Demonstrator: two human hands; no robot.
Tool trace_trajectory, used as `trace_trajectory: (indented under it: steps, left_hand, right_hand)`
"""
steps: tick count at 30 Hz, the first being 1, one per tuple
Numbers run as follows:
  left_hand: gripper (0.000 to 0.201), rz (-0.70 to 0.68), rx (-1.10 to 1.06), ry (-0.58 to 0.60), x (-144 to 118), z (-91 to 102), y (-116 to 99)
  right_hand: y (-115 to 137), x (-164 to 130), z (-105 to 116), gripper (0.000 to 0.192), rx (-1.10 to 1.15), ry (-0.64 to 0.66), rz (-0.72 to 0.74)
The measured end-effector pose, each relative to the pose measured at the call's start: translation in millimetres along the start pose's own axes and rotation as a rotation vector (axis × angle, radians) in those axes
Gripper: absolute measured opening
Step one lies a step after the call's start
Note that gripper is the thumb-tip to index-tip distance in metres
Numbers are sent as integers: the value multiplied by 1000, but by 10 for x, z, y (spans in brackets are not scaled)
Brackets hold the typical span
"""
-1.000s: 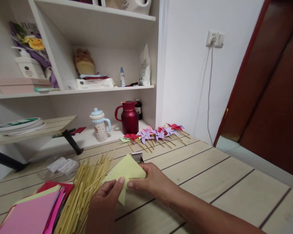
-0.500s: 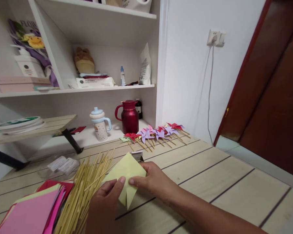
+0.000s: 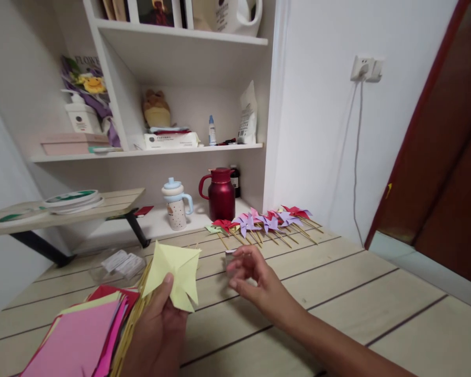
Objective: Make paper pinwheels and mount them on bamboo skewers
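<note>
My left hand (image 3: 160,317) holds a pale yellow paper square (image 3: 176,269), its thumb pressed on the middle of the sheet. Slits run inward from the paper's corners. To the right, my right hand (image 3: 253,275) is raised above the table with curved fingers apart and nothing visible between them. A small box (image 3: 229,254) sits just behind those fingertips, partly hidden. Finished paper pinwheels (image 3: 269,222) on thin sticks lie in a row farther back. Beneath my left hand is a bundle of thin sticks (image 3: 127,335), mostly covered by the hand and paper.
Stacked coloured paper (image 3: 76,330) lies at the left front, near a clear plastic box (image 3: 120,264) with white packets. A red jug (image 3: 222,196) and a speckled cup (image 3: 176,207) stand at the back. A small raised stand (image 3: 113,201) holds plates at the left.
My right hand has let go of the yellow paper and moved right, toward the small box. My left hand has shifted left with the paper and turned it. The camera view has shifted too.
</note>
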State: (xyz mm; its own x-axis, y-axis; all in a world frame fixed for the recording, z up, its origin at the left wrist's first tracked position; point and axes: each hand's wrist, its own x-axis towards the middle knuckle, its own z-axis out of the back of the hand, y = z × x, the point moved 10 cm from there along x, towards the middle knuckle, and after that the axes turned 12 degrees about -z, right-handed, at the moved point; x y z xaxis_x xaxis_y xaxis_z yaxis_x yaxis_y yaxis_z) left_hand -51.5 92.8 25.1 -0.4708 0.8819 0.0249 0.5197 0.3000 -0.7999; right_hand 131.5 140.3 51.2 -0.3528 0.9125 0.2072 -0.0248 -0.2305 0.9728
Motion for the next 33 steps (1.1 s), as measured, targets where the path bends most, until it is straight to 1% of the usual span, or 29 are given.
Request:
trace_trajectory:
  steps: [1, 3, 5, 7, 10, 12, 16, 18, 21, 25, 27, 30, 31, 33]
  left_hand:
    - [39, 6, -37, 10, -8, -36, -23]
    - [43, 65, -135, 80, -65, -170, 2]
    - [47, 174, -252, 192, -175, -351, 110]
    - [51, 262, -320, 269, -285, -471, 233]
    - [49, 310, -295, 286, -358, -490, 389]
    - [43, 289, -247, 290, -349, -468, 432]
    - [39, 207, -172, 296, -271, -409, 423]
    - [38, 154, -93, 283, -233, -337, 412]
    - [33, 10, 62, 241, -193, -181, 345]
    - [36, -159, 176, 209, -180, -14, 228]
    - [37, -280, 340, 247, -151, 9, 110]
    - [38, -428, 630, 340, -108, -27, -18]
    - [38, -446, 677, 348, -98, -26, -31]
    - [37, -490, 709, 325, -104, -11, -57]
  right_hand:
    - [-55, -7, -86, 38, 31, 62, -41]
    - [-67, -56, -194, 38, -23, 96, -44]
    - [24, -128, -261, 39, -118, 91, 34]
    - [171, -205, -273, 36, -173, 53, 151]
    - [350, -288, -227, 27, -234, -30, 284]
    - [398, -302, -202, 21, -261, -60, 312]
    - [421, -306, -202, 24, -277, -64, 325]
    - [421, -304, -221, 20, -251, -41, 321]
    - [378, -269, -218, 8, -179, -19, 252]
    - [296, -216, -178, 9, -102, -37, 142]
    - [261, -199, -157, 10, -72, -59, 111]
    - [180, -171, -129, 12, -33, -91, 50]
    - [153, -163, -119, 12, -26, -102, 29]
    - [111, -152, -98, 13, -32, -129, -6]
